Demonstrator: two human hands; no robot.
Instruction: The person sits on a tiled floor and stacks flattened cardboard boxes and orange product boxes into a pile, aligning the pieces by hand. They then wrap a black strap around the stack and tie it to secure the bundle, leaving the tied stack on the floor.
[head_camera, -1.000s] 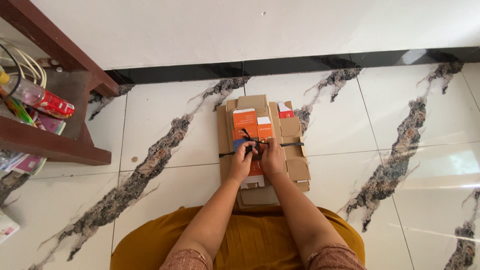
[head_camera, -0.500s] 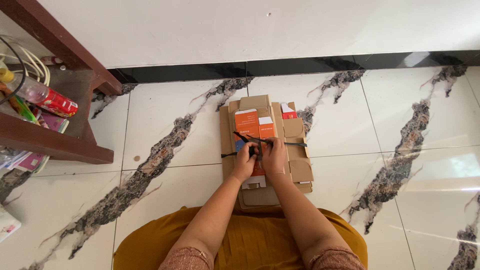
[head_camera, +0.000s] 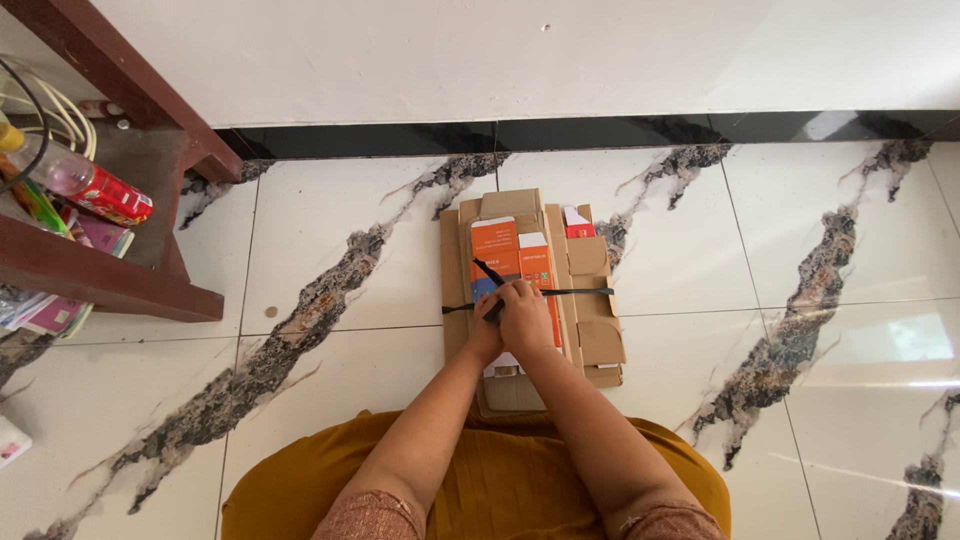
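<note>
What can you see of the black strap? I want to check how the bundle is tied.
The black strap is a thin dark band running crosswise over the stack of flattened cardboard on the tiled floor. It looks taut. Both hands, left and right, meet on it mid-stack, where a short loose end sticks up.

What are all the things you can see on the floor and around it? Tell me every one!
flattened cardboard pieces: a stack, brown, on the floor in the middle
orange carton: one, orange and white, flat on top of the stack
black string: one, black, across the stack, loose end sticking up by the hands
floor tiles: several, white with dark veins
skirting: one strip, black, along the white wall
wooden shelf: one, dark red-brown, far left
bottle: one, clear with red label, lying on the shelf
left hand: one, on the string
right hand: one, on the string, beside the left
</note>
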